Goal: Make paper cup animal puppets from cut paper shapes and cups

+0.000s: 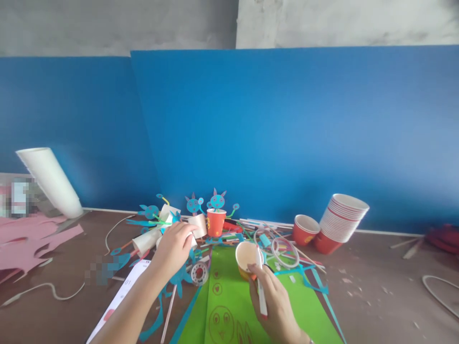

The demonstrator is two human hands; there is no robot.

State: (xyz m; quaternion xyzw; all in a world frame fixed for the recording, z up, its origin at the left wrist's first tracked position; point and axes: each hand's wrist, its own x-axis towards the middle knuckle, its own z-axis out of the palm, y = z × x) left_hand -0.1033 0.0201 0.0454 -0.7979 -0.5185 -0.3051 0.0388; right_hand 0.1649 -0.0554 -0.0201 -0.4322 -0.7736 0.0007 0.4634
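My right hand is closed round a paper cup with an orange outside, held over a green sheet with faces drawn on it. A white pen with a red tip lies along the same hand's fingers. My left hand reaches forward with curled fingers onto a white paper cup in a cluster of cups lying on the table. An upright orange cup with blue paper creature cut-outs stands just behind.
A stack of orange-and-white cups and a single orange cup lie at the right. Straws, tape rolls and paper scraps litter the middle. Pink paper and a white roll are at the left. Blue boards stand behind.
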